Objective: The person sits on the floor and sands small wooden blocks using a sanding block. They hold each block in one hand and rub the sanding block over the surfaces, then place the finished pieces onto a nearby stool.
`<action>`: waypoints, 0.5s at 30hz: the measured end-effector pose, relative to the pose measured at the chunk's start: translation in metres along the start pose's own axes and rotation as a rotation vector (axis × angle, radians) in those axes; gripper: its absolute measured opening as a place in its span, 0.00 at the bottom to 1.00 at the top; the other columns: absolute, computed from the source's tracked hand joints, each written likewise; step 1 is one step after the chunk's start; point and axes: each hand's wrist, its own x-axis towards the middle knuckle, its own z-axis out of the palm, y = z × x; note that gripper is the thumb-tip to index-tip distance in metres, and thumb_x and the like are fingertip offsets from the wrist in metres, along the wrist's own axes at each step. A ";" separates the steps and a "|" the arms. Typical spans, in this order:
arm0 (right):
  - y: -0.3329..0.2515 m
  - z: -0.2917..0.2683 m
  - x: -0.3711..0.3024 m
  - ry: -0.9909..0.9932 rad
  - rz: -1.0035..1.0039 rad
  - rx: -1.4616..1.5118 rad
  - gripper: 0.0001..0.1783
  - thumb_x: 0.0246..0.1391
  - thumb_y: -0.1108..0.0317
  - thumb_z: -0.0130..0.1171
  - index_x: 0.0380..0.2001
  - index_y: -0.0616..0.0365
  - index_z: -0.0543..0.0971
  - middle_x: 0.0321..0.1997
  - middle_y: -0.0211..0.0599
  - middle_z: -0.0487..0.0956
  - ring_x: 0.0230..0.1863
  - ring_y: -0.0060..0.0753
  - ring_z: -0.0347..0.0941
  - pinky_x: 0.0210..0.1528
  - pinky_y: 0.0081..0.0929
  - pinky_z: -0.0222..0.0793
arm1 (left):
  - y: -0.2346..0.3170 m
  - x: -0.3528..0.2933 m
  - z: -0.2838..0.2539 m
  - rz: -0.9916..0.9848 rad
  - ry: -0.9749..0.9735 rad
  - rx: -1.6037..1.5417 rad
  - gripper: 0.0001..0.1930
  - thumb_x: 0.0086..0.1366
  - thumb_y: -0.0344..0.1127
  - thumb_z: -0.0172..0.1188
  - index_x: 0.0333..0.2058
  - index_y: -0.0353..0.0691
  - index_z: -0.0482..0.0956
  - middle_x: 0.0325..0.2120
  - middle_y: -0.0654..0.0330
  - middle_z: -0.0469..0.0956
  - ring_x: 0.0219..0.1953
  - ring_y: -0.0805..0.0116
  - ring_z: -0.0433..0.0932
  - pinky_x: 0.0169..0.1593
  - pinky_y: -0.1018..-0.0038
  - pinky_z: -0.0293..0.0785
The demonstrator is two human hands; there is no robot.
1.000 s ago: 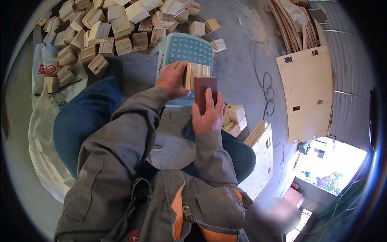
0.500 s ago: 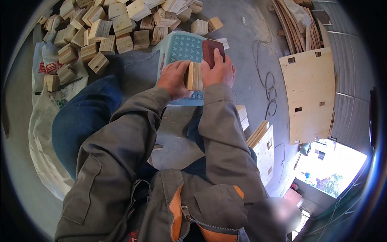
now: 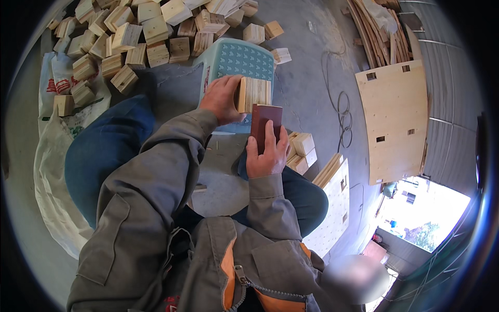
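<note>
My left hand (image 3: 224,100) is closed around the left side of a squarish plywood block (image 3: 258,91), its layered edges turned up. The block is held over a light blue plastic stool (image 3: 241,56) with a patterned top. My right hand (image 3: 267,156) grips a flat reddish-brown sanding block (image 3: 267,120), fingers laid along its face. The sanding block's far end overlaps the near right corner of the plywood block in the picture; whether they touch I cannot tell.
A heap of plywood blocks (image 3: 156,31) covers the floor at the far left, partly on a white sack (image 3: 57,192). A few blocks (image 3: 301,148) are stacked right of my knee. A cable (image 3: 340,112) and slotted plywood sheets (image 3: 395,119) are at the right.
My right hand has drawn the sanding block back toward me, off the plywood block's right side. The plywood block, in my left hand, has turned so more of its layered edge shows.
</note>
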 end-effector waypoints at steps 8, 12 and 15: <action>-0.005 0.020 0.075 -0.007 0.035 -0.065 0.34 0.57 0.57 0.71 0.68 0.44 0.81 0.71 0.60 0.71 0.65 0.66 0.71 0.69 0.60 0.66 | 0.001 -0.001 0.002 -0.018 0.030 -0.003 0.51 0.41 0.38 0.83 0.67 0.46 0.70 0.60 0.51 0.77 0.66 0.44 0.73 0.72 0.53 0.65; -0.005 0.049 0.142 -0.006 0.099 -0.127 0.33 0.57 0.56 0.70 0.67 0.41 0.82 0.69 0.57 0.73 0.66 0.64 0.71 0.70 0.56 0.68 | 0.003 0.000 0.004 -0.031 0.050 0.000 0.50 0.41 0.39 0.83 0.67 0.45 0.70 0.60 0.51 0.77 0.66 0.45 0.73 0.72 0.53 0.66; -0.002 0.049 0.151 -0.019 0.122 -0.117 0.32 0.57 0.55 0.70 0.67 0.42 0.82 0.68 0.57 0.74 0.66 0.64 0.72 0.71 0.55 0.68 | 0.003 0.001 0.003 -0.013 0.043 -0.004 0.50 0.42 0.38 0.83 0.67 0.45 0.70 0.60 0.51 0.77 0.66 0.45 0.74 0.71 0.53 0.66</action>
